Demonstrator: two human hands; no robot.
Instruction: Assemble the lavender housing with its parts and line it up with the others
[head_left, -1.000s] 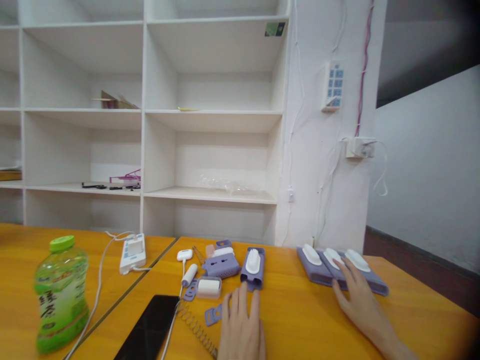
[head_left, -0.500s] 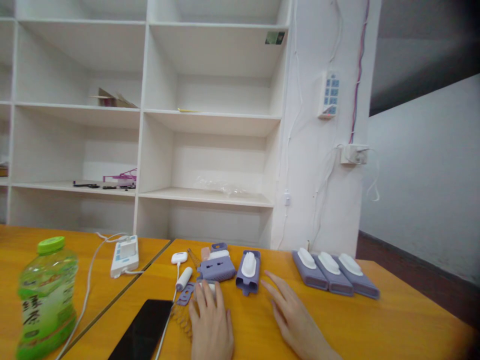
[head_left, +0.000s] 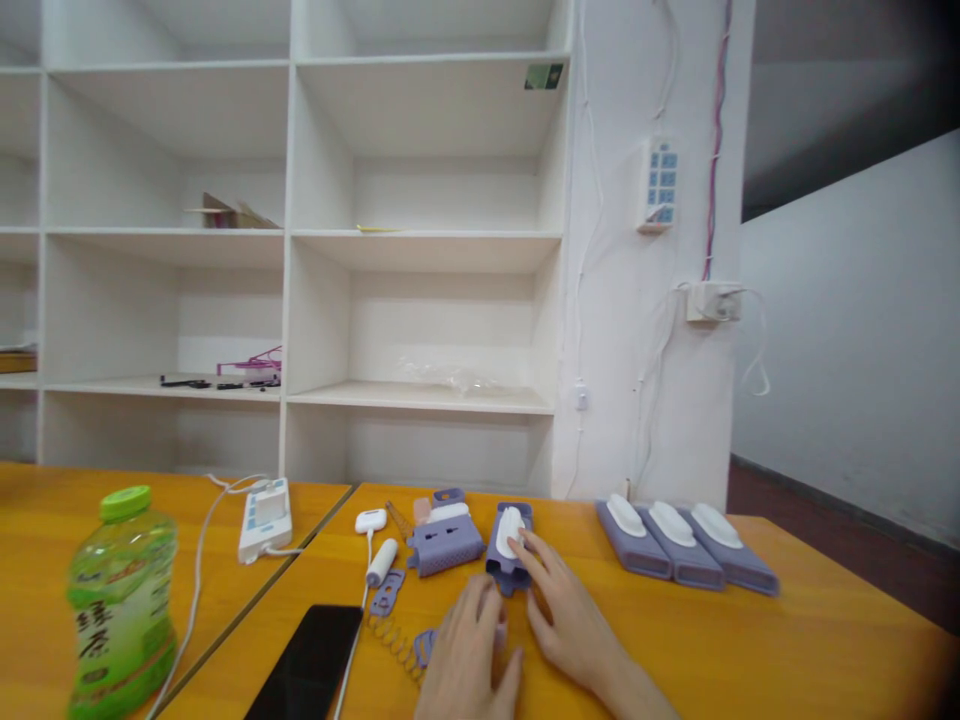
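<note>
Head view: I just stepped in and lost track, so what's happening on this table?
A person sits at an orange table strewn with small purple and white parts. The right hand reaches forward, its fingers touching a purple holder with a white insert. The left hand rests over a small piece close by; what is under it is hidden. Three similar purple units lie side by side to the right. A green bottle and a black phone sit on the left.
</note>
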